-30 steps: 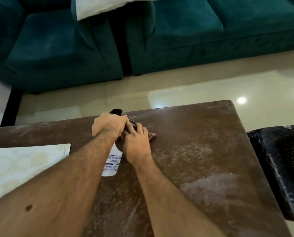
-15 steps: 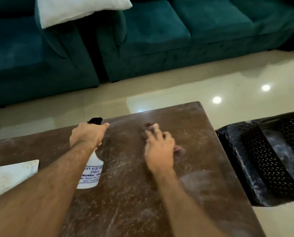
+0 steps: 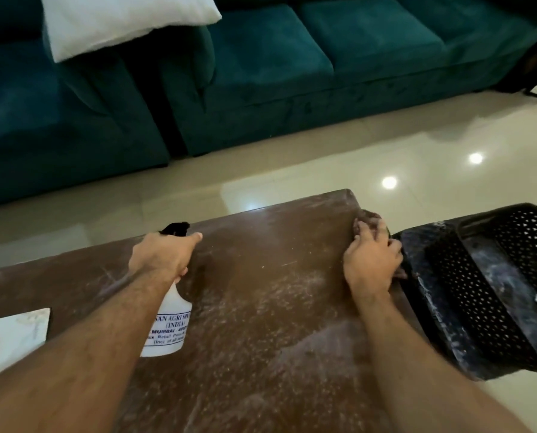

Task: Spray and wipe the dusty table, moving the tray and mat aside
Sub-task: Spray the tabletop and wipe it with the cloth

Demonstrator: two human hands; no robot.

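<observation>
While the brown tabletop [image 3: 261, 307] lay streaked and speckled with pale dust, thickest across its near and middle parts, the far strip looked darker and smoother. The left hand [image 3: 161, 256] gripped the neck of a white spray bottle [image 3: 169, 326], fingers curled round it, the forefinger stretched forward beside the black nozzle [image 3: 176, 229]. The bottle hung tilted, its base toward the person, its printed label in blue and red lettering partly hidden by the left forearm. The right hand [image 3: 370, 260] pressed a dark reddish cloth [image 3: 367, 220] onto the tabletop at its far right corner, the fingers bent over it; the cloth bunched out beyond the fingertips and showed again under the heel of the hand at the table's right edge. The two hands were well apart, with a dusty stretch of tabletop between them. A pale patterned mat [image 3: 11, 339] lay on the tabletop at the left edge of view, near the left forearm. Just beside the right hand, off the tabletop's right edge, a black perforated tray [image 3: 479, 292] sat tilted, smeared with white dust. Beyond the table were a glossy cream floor [image 3: 292, 164], a teal sofa [image 3: 276, 73] and a white pillow [image 3: 120, 20] on its arm.
</observation>
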